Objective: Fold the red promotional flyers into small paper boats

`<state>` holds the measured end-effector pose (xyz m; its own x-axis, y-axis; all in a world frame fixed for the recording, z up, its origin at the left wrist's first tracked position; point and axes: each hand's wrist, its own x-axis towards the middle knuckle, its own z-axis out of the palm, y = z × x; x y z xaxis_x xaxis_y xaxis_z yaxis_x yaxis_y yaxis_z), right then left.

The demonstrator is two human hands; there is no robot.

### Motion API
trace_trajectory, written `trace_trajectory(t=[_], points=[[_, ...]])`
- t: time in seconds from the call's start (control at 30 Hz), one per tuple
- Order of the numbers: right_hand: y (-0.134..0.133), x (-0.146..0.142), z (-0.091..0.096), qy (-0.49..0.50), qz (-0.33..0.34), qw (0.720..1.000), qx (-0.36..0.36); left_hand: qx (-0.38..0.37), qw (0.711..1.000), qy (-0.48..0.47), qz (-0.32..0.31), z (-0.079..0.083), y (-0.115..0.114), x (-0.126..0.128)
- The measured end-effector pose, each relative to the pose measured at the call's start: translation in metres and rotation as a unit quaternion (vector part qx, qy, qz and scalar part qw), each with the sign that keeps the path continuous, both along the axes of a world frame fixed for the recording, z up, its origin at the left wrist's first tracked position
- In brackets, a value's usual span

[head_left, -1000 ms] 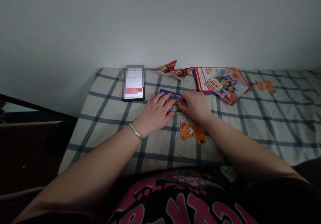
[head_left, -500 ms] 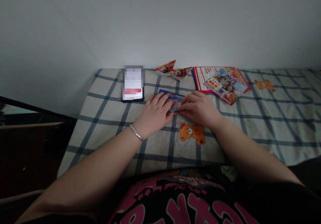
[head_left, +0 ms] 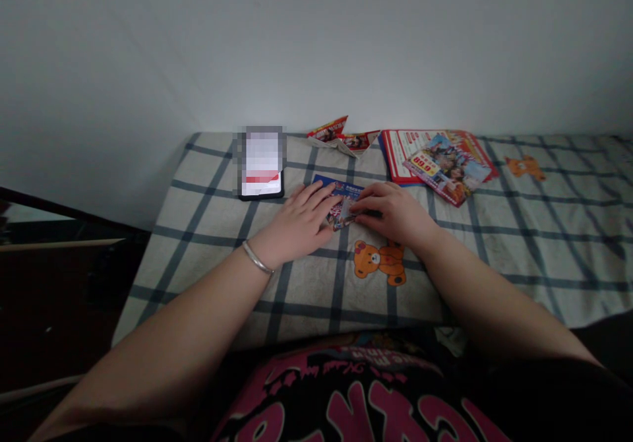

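A small blue printed leaflet (head_left: 341, 199) lies on the checked cloth (head_left: 306, 277) between my hands. My left hand (head_left: 297, 221), with a silver bangle (head_left: 257, 257) on the wrist, lies flat on the leaflet's left part, fingers stretched out. My right hand (head_left: 393, 211) has its fingers bent and pressed on the leaflet's right edge, where a fold shows. Much of the paper is hidden under the two hands.
A lit phone (head_left: 262, 165) lies to the left behind my hands. Folded red paper shapes (head_left: 341, 135) sit by the wall, and a pile of red flyers (head_left: 438, 158) lies at the back right. The cloth ends at a left edge beside dark floor.
My right hand has slid a little left along the leaflet's edge, its fingers pressing lower on the paper. My left hand has stayed flat, shifting very slightly.
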<state>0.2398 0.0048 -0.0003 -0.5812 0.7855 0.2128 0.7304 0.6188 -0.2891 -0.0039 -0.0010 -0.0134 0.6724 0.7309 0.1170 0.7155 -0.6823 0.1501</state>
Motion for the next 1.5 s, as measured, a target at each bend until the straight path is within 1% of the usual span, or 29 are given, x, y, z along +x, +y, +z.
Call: trace_trajectory(t=[0.3, 0.43, 0.63, 0.8, 1.03, 1.17, 1.37, 1.5], points=[[0.000, 0.000, -0.002, -0.009, -0.007, 1.000, 0.006, 0.016, 1.000, -0.013, 0.012, -0.004, 0.000, 0.003], [0.001, 0.000, -0.002, -0.001, -0.014, 1.000, -0.008, 0.031, 0.999, -0.017, 0.021, -0.006, -0.002, 0.006], [0.003, -0.001, -0.001, 0.014, -0.023, 0.999, -0.030, 0.027, 0.999, -0.027, 0.035, -0.005, -0.004, 0.010], [0.003, 0.000, -0.002, 0.014, -0.030, 0.999, -0.037, 0.045, 0.998, -0.029, 0.034, -0.004, -0.007, 0.012], [0.003, 0.000, -0.002, 0.014, -0.027, 0.999, -0.038, 0.043, 0.998, -0.025, 0.040, 0.000, -0.008, 0.013], [0.001, 0.002, 0.001, 0.000, -0.007, 1.000, -0.024, 0.050, 0.997, -0.025, 0.046, 0.000, -0.008, 0.014], [-0.008, 0.001, 0.013, -0.041, 0.040, 0.998, 0.037, 0.042, 0.998, -0.024, 0.051, 0.002, -0.008, 0.014], [-0.014, -0.005, 0.016, -0.074, 0.066, 0.994, 0.045, 0.042, 0.998, -0.015, 0.050, 0.002, -0.008, 0.014]])
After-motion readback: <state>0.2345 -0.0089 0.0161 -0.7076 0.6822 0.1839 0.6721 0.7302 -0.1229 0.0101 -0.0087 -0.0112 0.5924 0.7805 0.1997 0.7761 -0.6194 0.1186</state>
